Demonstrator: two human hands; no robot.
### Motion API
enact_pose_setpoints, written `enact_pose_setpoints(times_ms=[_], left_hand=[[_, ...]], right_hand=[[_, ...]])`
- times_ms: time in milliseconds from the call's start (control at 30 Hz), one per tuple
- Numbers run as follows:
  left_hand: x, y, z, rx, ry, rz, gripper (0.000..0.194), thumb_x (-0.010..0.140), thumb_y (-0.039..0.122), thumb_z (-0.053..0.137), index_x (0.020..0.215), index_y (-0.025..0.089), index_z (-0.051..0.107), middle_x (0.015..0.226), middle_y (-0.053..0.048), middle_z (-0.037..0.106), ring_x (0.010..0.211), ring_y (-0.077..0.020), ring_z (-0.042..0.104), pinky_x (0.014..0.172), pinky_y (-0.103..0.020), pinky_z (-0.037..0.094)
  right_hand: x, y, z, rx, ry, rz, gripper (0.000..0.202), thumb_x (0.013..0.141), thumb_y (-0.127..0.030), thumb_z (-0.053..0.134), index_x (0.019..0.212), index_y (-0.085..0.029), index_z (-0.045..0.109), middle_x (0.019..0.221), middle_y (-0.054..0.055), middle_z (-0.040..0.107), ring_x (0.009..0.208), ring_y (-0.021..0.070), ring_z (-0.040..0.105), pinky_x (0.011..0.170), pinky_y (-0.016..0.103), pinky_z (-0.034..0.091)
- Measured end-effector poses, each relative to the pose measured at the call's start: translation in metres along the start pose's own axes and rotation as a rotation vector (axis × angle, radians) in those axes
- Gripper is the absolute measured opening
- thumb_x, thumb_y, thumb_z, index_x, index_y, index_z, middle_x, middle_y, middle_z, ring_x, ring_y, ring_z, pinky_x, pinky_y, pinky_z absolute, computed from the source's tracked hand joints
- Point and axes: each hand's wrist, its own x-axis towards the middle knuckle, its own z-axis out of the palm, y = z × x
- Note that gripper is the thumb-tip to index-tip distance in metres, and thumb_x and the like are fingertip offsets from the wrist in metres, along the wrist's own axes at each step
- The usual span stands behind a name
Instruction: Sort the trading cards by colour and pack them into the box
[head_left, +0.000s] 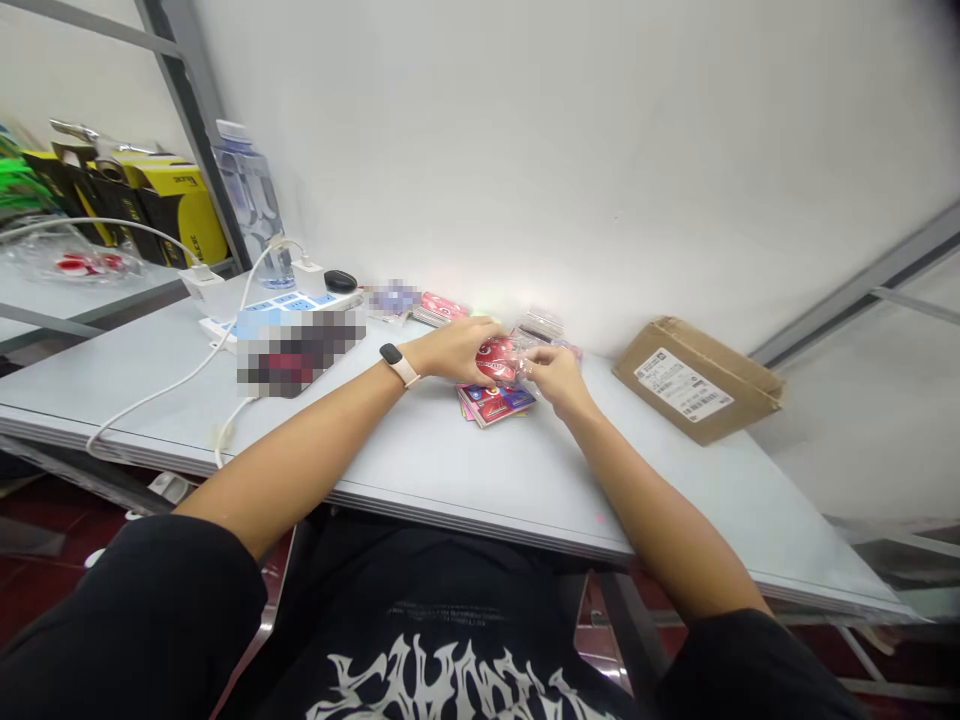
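My left hand (459, 348), with a watch on its wrist, is closed round a red card packet (496, 358). My right hand (553, 378) pinches the clear plastic wrap (526, 362) at the packet's right side. Just below both hands a pile of red and blue cards (495, 404) lies on the grey table (465, 470). Behind my left hand is a stack of red cards (441, 307). More clear plastic packaging (541, 325) lies behind my right hand, partly hidden by it.
A cardboard box (697, 382) with a label stands at the right. On the left are a power strip (281, 308), a blurred dark object (300, 352), white cables (161, 392), a black mouse (340, 281) and a large water bottle (253, 205). The wall rises behind the table.
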Motion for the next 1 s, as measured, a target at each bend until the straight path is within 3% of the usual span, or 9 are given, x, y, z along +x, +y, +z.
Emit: enact_pose_setpoints(times_ms=[233,433,567,733,900,1000], left_hand=[[0.000,-0.001,0.002,0.008,0.017,0.020,0.084,0.077,0.043,0.086,0.150,0.018,0.053,0.144,-0.019,0.064,0.133,-0.0364,0.062,0.111,-0.044,0.049],[-0.001,0.004,0.002,0.096,0.039,0.037,0.082,0.082,0.041,0.080,0.152,0.012,0.049,0.141,-0.023,0.063,0.131,-0.0385,0.062,0.111,-0.046,0.049],[-0.001,0.008,-0.001,0.146,0.033,0.044,0.080,0.079,0.035,0.078,0.150,0.009,0.050,0.136,-0.023,0.063,0.126,-0.0397,0.063,0.110,-0.048,0.049],[-0.001,0.009,-0.002,0.112,0.029,0.053,0.083,0.076,0.037,0.079,0.150,0.014,0.049,0.136,-0.021,0.061,0.126,-0.0389,0.061,0.111,-0.048,0.048],[-0.002,0.010,-0.003,0.108,0.011,0.051,0.085,0.077,0.039,0.077,0.150,0.007,0.049,0.137,-0.023,0.058,0.128,-0.0383,0.059,0.115,-0.047,0.046],[-0.002,0.011,-0.003,0.114,0.014,0.051,0.083,0.077,0.039,0.076,0.149,0.008,0.049,0.137,-0.023,0.058,0.127,-0.0388,0.060,0.114,-0.047,0.046]], right_hand=[[0.003,0.001,0.000,0.155,0.009,0.047,0.036,0.060,-0.048,0.095,0.061,-0.023,0.069,0.062,0.001,0.068,0.062,0.0181,0.062,0.064,0.035,0.056],[-0.001,-0.005,0.002,0.251,0.021,0.049,0.036,0.057,-0.046,0.096,0.062,-0.022,0.070,0.062,0.000,0.068,0.061,0.0166,0.060,0.062,0.033,0.053],[-0.002,-0.007,0.002,0.262,0.018,0.045,0.037,0.058,-0.047,0.096,0.062,-0.022,0.069,0.062,0.001,0.068,0.061,0.0173,0.060,0.063,0.035,0.053],[-0.001,-0.004,0.001,0.249,0.010,0.056,0.039,0.059,-0.052,0.096,0.068,-0.021,0.072,0.066,0.002,0.071,0.064,0.0191,0.064,0.065,0.036,0.054],[0.001,0.000,0.000,0.235,-0.006,0.052,0.045,0.061,-0.058,0.097,0.068,-0.022,0.072,0.067,0.002,0.071,0.063,0.0190,0.065,0.066,0.037,0.055],[0.000,-0.001,-0.001,0.237,-0.005,0.064,0.045,0.060,-0.057,0.098,0.065,-0.022,0.070,0.064,0.002,0.068,0.061,0.0185,0.063,0.065,0.037,0.054]])
